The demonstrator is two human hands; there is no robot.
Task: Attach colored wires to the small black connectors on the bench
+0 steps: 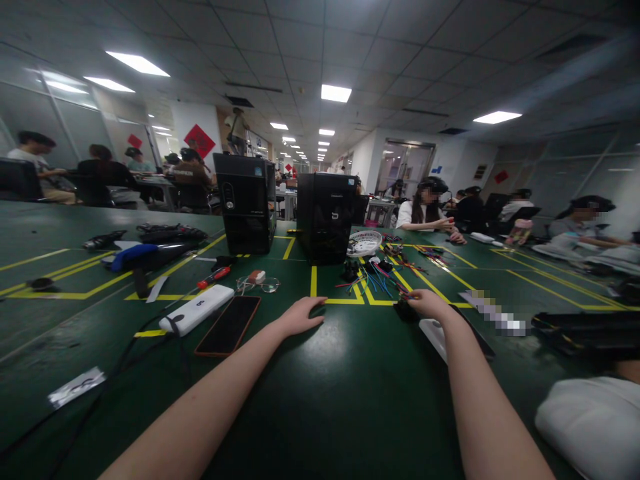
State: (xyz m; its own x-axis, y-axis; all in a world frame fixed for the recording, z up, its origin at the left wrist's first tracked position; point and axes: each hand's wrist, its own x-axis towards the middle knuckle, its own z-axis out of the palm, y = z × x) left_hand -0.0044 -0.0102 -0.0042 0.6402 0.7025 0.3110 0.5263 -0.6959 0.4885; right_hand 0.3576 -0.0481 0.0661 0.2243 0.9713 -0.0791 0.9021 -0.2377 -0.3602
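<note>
My left hand (pixel 303 316) rests on the green table with thumb and fingers apart, holding nothing. A smartphone (pixel 229 327) with a dark screen and brown edge lies to its left. My right hand (pixel 429 304) has its fingertips pinched on thin coloured wires (pixel 403 289), whose exact ends are too small to make out. Just below those fingertips sits a small black object (pixel 406 312), partly covered. Under my right forearm lie a white item (pixel 434 337) and a dark flat item (pixel 477 337), both partly hidden. Loose wires with black connectors (pixel 351 271) spread ahead of both hands.
Two black computer towers (pixel 245 213) and a white basket (pixel 365 244) stand ahead. On the left lie a white power strip (pixel 197 310), glasses (pixel 259 284), a red-handled tool (pixel 214 277) and cables. A co-worker (pixel 425 210) sits across; a white sleeve (pixel 590 427) is at right.
</note>
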